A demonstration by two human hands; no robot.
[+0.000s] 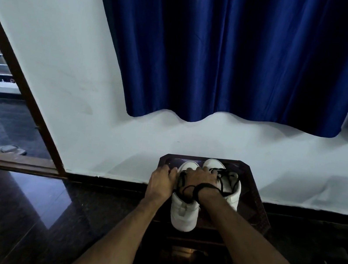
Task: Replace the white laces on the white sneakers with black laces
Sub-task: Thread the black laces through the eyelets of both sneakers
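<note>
Two white sneakers stand side by side on a small dark wooden table [255, 205] against the wall. The left sneaker [183, 214] points its heel toward me; the right sneaker [233, 192] sits further back. Black laces [226, 178] lie loosely across the right sneaker's top, and a black lace [182, 185] runs over the left one. My left hand [161, 181] grips the left sneaker's left side near its toe. My right hand [201, 178] lies over the left sneaker's top, fingers curled into the black lace; what they pinch is hidden. A black band circles my right wrist.
A blue curtain [238, 55] hangs on the pale wall above the table. A wooden door frame [25, 93] opens on the left, with a sandal [10, 149] on the floor beyond. The dark glossy floor [17, 209] stretches to the left and right of the table.
</note>
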